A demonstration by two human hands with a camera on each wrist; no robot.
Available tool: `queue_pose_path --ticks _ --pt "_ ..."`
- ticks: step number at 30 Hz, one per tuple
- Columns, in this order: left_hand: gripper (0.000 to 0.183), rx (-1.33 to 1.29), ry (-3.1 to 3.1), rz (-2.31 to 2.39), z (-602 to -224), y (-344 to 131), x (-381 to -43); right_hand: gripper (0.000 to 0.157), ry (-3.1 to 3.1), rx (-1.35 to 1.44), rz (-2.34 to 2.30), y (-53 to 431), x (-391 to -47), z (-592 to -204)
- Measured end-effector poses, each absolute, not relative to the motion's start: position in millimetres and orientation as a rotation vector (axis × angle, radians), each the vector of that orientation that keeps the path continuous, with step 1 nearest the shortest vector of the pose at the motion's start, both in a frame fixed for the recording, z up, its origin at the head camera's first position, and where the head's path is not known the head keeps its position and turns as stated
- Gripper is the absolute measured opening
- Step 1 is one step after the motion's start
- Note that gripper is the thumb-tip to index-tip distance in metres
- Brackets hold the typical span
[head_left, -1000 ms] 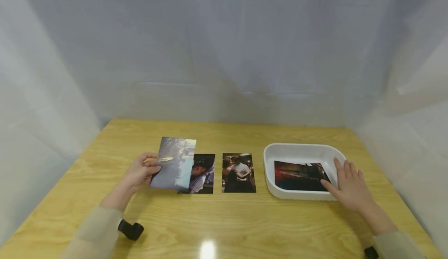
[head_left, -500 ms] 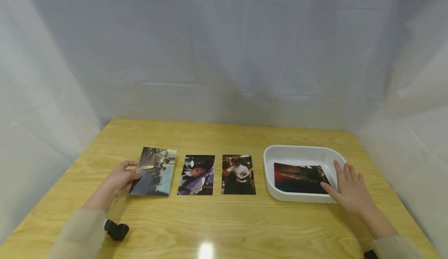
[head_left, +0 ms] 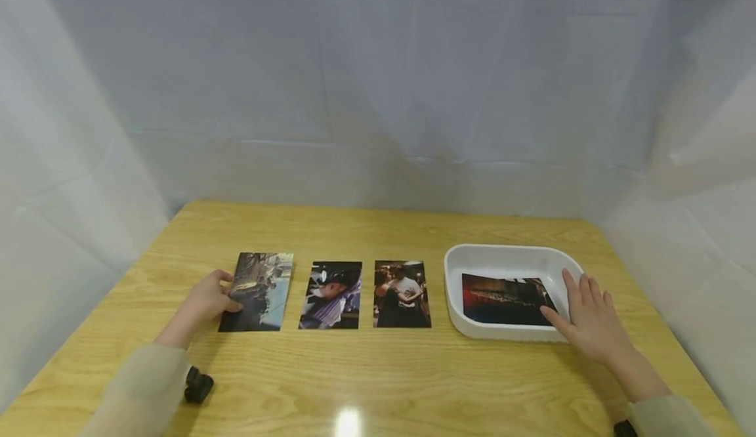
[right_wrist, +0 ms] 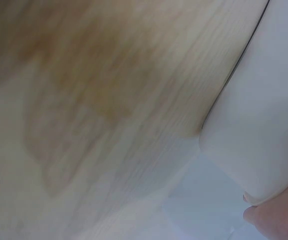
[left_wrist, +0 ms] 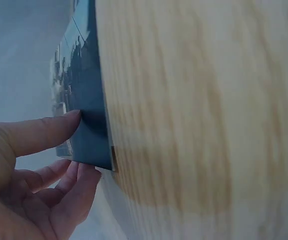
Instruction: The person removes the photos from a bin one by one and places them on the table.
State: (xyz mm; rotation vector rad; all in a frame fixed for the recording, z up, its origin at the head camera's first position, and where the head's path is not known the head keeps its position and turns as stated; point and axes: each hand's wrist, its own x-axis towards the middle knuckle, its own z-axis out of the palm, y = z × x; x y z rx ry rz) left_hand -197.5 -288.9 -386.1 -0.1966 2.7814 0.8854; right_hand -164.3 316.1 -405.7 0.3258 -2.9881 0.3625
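Observation:
At the left of the row in the head view, my left hand (head_left: 207,302) pinches the left edge of a photo print (head_left: 260,292) showing an outdoor scene with blue. The left wrist view has the thumb (left_wrist: 59,131) on the print's face and the other fingertips at its edge, close over the wood. My right hand (head_left: 592,317) rests on the right end of a white tray (head_left: 502,332), fingers fairly straight over the rim. Inside the tray lies a dark, reddish photo print (head_left: 502,300), near the right thumb. The right wrist view catches the tray's outer wall (right_wrist: 263,125) and part of the hand.
Two more photo prints lie side by side on the wooden table (head_left: 378,378): a purple-striped one (head_left: 331,296) and one of people standing together (head_left: 403,294). Pale sheeting (head_left: 354,83) hangs behind the table and along both sides.
My left hand has carried the outdoor print left and down from over the purple-striped print, uncovering it, to the row's left end. The right hand has stayed on the tray.

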Motion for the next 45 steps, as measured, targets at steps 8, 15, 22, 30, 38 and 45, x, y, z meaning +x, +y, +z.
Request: queue_pose_path --ticks 8,15,22,30,38,45 --pt "0.059 -0.165 2.825 0.742 -385 -285 -195 0.083 -2.986 0.334 0.353 316 -165 -406" --pt "0.057 -0.156 2.838 0.696 -383 -282 -198 0.083 -2.991 0.326 0.345 317 -166 -407" --pt "0.053 -0.120 2.840 0.681 -379 -280 -196 0.083 -2.987 0.338 0.350 317 -167 -407" --pt "0.048 -0.108 2.858 0.653 -378 -278 -197 0.084 -3.008 0.338 0.376 318 -166 -406" --pt "0.046 -0.050 2.835 0.773 -378 -282 -197 0.084 -2.993 0.350 0.346 318 -168 -408" --pt "0.052 0.013 2.777 1.110 -364 -271 -199 0.082 -3.001 0.352 0.342 318 -168 -406"
